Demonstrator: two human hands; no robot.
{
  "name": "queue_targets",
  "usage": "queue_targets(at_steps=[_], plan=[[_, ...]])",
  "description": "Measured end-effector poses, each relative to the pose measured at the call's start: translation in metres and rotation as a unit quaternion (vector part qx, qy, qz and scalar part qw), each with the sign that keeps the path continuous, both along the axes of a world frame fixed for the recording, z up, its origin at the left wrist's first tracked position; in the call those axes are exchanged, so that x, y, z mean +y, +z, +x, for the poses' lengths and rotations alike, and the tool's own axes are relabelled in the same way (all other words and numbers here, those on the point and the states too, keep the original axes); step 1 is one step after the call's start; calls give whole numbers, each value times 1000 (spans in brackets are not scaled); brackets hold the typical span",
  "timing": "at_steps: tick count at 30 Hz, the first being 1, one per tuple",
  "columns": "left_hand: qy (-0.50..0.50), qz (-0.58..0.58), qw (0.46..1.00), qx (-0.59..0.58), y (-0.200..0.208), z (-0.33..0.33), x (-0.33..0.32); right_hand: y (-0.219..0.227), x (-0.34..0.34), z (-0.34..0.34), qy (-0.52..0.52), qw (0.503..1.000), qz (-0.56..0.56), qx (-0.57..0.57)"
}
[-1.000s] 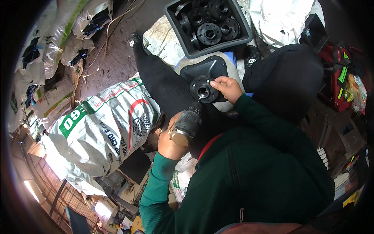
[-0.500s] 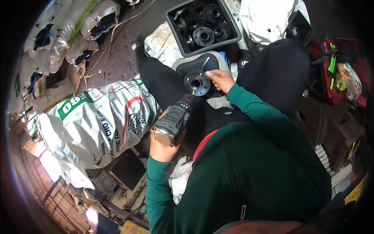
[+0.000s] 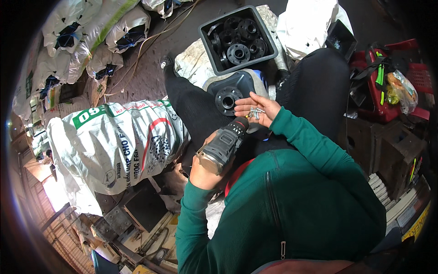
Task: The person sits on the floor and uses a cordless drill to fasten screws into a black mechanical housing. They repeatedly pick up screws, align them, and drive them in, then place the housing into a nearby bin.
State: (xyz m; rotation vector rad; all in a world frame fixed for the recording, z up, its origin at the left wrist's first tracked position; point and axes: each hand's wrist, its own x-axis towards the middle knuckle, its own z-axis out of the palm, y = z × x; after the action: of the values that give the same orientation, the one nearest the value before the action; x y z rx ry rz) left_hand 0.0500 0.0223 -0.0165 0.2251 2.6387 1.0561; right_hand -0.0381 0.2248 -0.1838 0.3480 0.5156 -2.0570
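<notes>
My left hand (image 3: 203, 174) is wrapped round a grey and black cordless drill (image 3: 224, 145), its front end pointing up and right toward my right palm. My right hand (image 3: 268, 108) is turned palm up and slightly cupped, with the fingers stretched out, holding several small silver screws (image 3: 255, 113). Just left of its fingertips stands a round black metal flange (image 3: 225, 101) with a centre hole and smaller holes around it. The flange rests at a black, square-rimmed piece (image 3: 239, 78) between my legs. A tiny yellow spot shows by the drill's tip; I cannot make out what it is.
Ahead, a grey bin (image 3: 206, 44) holds several black flanges (image 3: 238, 54). A stuffed white sack (image 3: 112, 146) lies at the left, with more sacks (image 3: 68, 34) behind. On the right are a red plastic chair (image 3: 390, 112) with a bag on it and a small black bin (image 3: 341, 39).
My right hand has left the flange's edge and turned palm up, showing the screws. The drill, still in my left hand, has come closer to that palm.
</notes>
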Motion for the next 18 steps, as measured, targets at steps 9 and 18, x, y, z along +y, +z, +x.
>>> queue_targets(at_steps=[9, 18], plan=[[11, -14, 1000, -1, -1, 3, -2, -2, -3, 1, 21, 999, -44, 14], [9, -19, 1000, -20, 0, -6, -17, 1, -5, 5, 72, 994, 32, 72]])
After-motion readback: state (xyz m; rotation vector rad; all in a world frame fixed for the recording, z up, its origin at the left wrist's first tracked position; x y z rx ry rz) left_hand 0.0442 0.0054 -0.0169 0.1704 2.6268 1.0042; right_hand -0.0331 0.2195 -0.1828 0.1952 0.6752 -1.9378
